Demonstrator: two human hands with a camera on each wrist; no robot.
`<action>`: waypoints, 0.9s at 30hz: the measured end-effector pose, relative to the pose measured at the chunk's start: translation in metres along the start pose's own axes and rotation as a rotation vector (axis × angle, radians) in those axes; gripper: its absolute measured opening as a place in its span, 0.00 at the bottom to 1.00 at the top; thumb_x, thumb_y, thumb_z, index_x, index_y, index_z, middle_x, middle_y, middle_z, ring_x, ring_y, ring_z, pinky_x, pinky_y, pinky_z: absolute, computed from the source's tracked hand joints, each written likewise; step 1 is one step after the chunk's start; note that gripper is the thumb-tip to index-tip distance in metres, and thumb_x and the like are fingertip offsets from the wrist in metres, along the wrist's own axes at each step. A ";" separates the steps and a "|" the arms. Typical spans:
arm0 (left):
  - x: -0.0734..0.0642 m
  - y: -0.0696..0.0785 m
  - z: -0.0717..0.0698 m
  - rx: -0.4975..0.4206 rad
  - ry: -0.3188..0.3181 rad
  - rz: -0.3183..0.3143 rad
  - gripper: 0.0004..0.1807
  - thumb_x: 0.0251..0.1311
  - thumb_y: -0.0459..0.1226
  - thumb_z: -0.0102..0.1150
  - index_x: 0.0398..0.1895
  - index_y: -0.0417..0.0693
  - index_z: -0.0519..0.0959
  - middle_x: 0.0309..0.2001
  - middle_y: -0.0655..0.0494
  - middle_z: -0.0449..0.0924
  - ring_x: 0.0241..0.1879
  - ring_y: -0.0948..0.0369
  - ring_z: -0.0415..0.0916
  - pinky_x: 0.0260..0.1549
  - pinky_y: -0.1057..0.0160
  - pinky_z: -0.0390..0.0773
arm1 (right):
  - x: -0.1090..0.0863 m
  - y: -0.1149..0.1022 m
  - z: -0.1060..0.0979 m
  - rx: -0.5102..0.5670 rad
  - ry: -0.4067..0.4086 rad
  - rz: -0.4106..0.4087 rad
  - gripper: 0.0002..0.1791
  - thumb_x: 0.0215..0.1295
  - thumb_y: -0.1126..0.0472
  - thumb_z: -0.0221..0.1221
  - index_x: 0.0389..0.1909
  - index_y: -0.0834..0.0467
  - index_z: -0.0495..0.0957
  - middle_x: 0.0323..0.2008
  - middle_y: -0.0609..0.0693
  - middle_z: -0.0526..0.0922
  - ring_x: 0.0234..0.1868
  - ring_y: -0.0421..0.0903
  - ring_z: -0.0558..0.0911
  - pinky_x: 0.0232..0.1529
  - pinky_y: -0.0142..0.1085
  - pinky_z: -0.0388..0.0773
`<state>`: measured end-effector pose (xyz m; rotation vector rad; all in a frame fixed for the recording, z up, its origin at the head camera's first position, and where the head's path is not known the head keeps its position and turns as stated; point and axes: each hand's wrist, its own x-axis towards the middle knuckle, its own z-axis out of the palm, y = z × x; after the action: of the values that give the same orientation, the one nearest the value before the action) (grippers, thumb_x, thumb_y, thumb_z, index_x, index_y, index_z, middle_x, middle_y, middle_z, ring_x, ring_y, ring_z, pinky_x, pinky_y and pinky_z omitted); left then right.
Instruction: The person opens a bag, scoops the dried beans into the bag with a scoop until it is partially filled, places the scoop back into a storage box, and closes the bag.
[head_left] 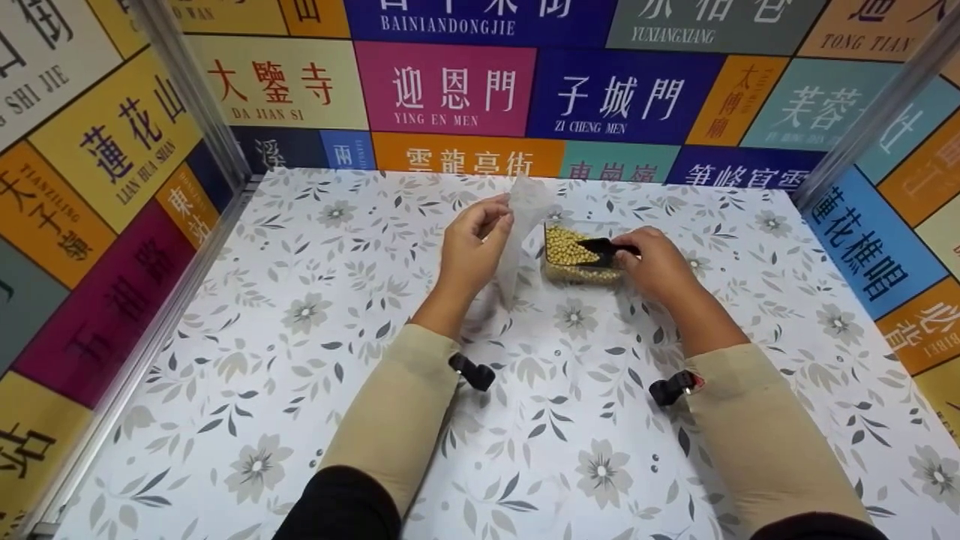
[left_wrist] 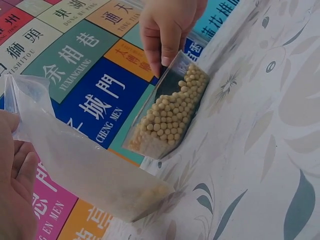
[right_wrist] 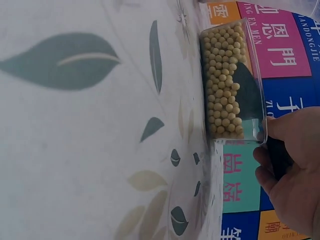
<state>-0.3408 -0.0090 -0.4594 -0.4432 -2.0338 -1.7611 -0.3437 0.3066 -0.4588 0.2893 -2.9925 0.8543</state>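
My left hand (head_left: 474,244) pinches the upper edge of a frosted plastic bag (left_wrist: 95,160), which hangs upright just left of the container. A few pale beans show through the bag's lower corner in the left wrist view. A clear rectangular container (head_left: 581,276) of round yellow soybeans (right_wrist: 220,85) stands on the table to the right of the bag. My right hand (head_left: 654,259) grips the handle of a black scoop (head_left: 600,247) at the container's right side. The scoop's blade (right_wrist: 246,92) is dug into the soybeans, partly covered by them.
A white table (head_left: 300,375) with a grey flower and leaf pattern lies under everything. Colourful panels (head_left: 450,90) with Chinese lettering stand behind it and along both sides, joined by metal posts (head_left: 202,97). A small black wrist device (head_left: 472,371) is strapped on each sleeve.
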 end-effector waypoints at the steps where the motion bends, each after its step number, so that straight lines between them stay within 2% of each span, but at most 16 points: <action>1: 0.000 0.001 0.000 -0.001 0.000 -0.004 0.07 0.75 0.37 0.64 0.47 0.43 0.86 0.62 0.53 0.87 0.62 0.62 0.84 0.63 0.70 0.83 | -0.001 0.001 0.000 0.011 0.013 -0.002 0.18 0.82 0.62 0.55 0.67 0.64 0.78 0.67 0.66 0.76 0.72 0.66 0.73 0.78 0.61 0.67; 6: 0.000 0.002 0.000 -0.012 -0.001 0.002 0.07 0.75 0.37 0.64 0.47 0.43 0.86 0.62 0.52 0.87 0.63 0.62 0.84 0.63 0.70 0.83 | -0.003 0.006 -0.004 0.075 0.015 0.040 0.20 0.84 0.59 0.54 0.69 0.61 0.77 0.69 0.65 0.74 0.75 0.65 0.71 0.80 0.61 0.63; 10: -0.001 0.000 -0.001 -0.010 -0.005 0.010 0.08 0.76 0.38 0.63 0.47 0.43 0.86 0.62 0.52 0.86 0.63 0.62 0.84 0.64 0.70 0.83 | -0.006 0.010 -0.007 0.149 -0.017 0.103 0.22 0.85 0.55 0.52 0.72 0.59 0.75 0.71 0.65 0.73 0.74 0.64 0.72 0.78 0.61 0.67; 15: -0.001 -0.002 -0.001 0.006 -0.011 0.019 0.09 0.77 0.39 0.63 0.49 0.43 0.86 0.62 0.52 0.86 0.63 0.61 0.84 0.64 0.70 0.83 | -0.010 0.016 -0.009 0.317 -0.039 0.158 0.24 0.85 0.54 0.53 0.74 0.60 0.73 0.71 0.63 0.76 0.70 0.57 0.76 0.70 0.46 0.75; 19: -0.001 -0.003 -0.001 0.009 -0.013 0.021 0.09 0.77 0.39 0.63 0.49 0.42 0.85 0.62 0.51 0.86 0.63 0.61 0.84 0.64 0.70 0.82 | -0.011 0.019 -0.012 0.443 -0.046 0.198 0.27 0.85 0.51 0.53 0.75 0.60 0.72 0.72 0.61 0.76 0.69 0.50 0.75 0.67 0.37 0.74; 22: -0.001 -0.002 0.000 0.006 -0.014 0.025 0.09 0.77 0.38 0.63 0.49 0.42 0.85 0.63 0.50 0.86 0.63 0.60 0.84 0.64 0.70 0.82 | -0.011 0.016 -0.016 0.503 -0.027 0.210 0.28 0.85 0.50 0.53 0.76 0.60 0.71 0.73 0.61 0.74 0.71 0.49 0.73 0.72 0.40 0.72; 27: -0.001 -0.001 0.000 -0.003 -0.011 0.024 0.09 0.76 0.38 0.63 0.48 0.41 0.85 0.62 0.50 0.86 0.63 0.60 0.84 0.64 0.70 0.82 | -0.009 0.006 -0.024 0.532 0.012 0.212 0.27 0.85 0.49 0.53 0.76 0.58 0.71 0.73 0.58 0.75 0.73 0.48 0.73 0.76 0.44 0.71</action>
<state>-0.3407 -0.0093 -0.4610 -0.4766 -2.0256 -1.7514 -0.3368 0.3258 -0.4416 -0.0354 -2.7600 1.6590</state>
